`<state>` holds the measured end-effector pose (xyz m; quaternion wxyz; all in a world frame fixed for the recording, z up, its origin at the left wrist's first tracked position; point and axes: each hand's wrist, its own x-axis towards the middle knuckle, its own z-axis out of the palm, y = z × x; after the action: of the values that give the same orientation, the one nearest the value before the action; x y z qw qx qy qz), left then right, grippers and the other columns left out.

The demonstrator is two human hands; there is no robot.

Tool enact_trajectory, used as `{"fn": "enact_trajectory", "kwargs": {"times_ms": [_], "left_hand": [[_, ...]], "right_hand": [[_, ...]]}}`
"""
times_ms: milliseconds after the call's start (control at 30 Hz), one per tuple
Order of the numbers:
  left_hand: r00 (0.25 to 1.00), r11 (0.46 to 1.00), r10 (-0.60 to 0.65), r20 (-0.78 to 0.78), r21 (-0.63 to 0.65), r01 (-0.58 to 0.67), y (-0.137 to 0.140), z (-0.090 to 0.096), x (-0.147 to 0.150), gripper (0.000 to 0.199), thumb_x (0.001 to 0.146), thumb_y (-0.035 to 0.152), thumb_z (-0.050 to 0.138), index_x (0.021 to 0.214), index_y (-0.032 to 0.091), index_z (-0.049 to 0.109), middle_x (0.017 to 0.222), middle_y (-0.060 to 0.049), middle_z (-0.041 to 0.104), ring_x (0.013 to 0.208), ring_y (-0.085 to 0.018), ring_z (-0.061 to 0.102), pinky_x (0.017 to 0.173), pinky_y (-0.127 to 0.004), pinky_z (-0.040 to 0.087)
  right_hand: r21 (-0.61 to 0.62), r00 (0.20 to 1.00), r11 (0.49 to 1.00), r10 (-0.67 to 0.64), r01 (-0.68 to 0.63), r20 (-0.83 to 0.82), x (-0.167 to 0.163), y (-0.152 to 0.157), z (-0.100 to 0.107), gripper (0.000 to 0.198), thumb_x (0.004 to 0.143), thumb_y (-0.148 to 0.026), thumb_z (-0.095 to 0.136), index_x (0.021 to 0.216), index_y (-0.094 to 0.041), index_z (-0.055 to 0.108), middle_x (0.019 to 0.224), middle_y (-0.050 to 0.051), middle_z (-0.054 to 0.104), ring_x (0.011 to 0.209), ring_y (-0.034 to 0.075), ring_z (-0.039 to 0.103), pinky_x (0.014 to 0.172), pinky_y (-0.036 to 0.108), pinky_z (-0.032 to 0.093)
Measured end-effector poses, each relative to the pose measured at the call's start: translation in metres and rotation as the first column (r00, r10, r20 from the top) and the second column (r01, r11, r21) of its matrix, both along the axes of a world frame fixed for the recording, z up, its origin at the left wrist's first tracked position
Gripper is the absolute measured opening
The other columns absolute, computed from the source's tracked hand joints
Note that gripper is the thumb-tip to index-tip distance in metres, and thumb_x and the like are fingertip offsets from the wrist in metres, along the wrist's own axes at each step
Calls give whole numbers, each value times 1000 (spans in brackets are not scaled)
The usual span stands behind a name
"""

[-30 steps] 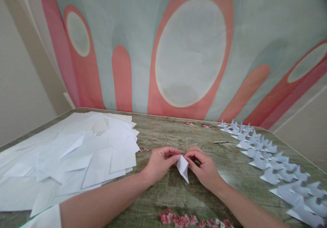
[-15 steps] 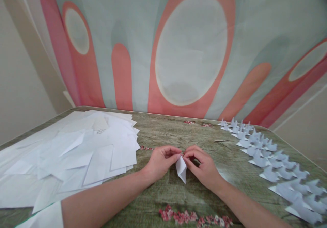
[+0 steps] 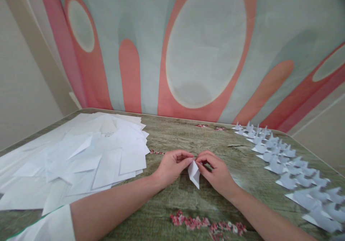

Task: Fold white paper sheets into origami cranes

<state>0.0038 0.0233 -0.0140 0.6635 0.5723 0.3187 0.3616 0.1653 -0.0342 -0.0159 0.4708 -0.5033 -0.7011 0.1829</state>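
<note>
Between my two hands, over the middle of the table, is a small folded piece of white paper point(image 3: 194, 174), its pointed end hanging downward. My left hand point(image 3: 174, 167) pinches its upper left edge between thumb and fingers. From the other side, my right hand point(image 3: 214, 167) grips the upper right part with thumb and forefinger. The fingertips of both hands nearly meet at the top and hide that part of the folds.
A wide, loose pile of white paper sheets point(image 3: 81, 158) covers the left side. Along the right edge stand rows of folded paper figures point(image 3: 287, 180) with pointed tips. The wood-patterned table point(image 3: 167, 126) meets a patterned backdrop point(image 3: 151, 54) at the rear.
The whole view has shifted slightly, so the hands appear a little to the right. Both hands keep their pinch on the folded paper, which looks slightly turned.
</note>
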Motion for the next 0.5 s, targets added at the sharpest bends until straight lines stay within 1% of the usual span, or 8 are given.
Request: {"fn": "enact_trajectory", "kwargs": {"times_ms": [133,267,400,500], "left_hand": [[1000,1000,-20,6,-21,20,0,1,0,27,62,31,73,81,13,66,77,-4,69,69,-15,61,71,-27,48],[999,999,-39,-16,-7,39,1,1,-2,25,61,32,73,77,13,67,74,-4,68,66,-15,60,68,-27,48],[1000,1000,1,-5,-11,-1,2,2,-2,24,62,30,73,77,13,66,71,-3,67,64,-13,59,65,-25,47],[1000,1000,25,-5,-12,-25,3,4,-2,24,63,30,73,77,12,66,71,-3,67,65,-13,59,64,-24,46]], "right_hand": [[3,1000,1000,-13,13,-13,0,-1,-1,7,81,-24,55,77,-20,60,78,3,56,70,15,54,63,28,45],[-15,1000,1000,14,-15,-17,-1,-2,0,3,80,-21,56,79,-20,59,80,4,55,73,15,53,66,28,45],[-32,999,999,30,-31,-26,-2,-3,2,6,79,-19,56,84,-19,59,85,4,55,78,16,54,70,29,45],[-56,998,998,38,-40,-42,-3,-4,2,12,78,-17,55,89,-20,58,90,5,54,81,16,54,73,29,45]]}}
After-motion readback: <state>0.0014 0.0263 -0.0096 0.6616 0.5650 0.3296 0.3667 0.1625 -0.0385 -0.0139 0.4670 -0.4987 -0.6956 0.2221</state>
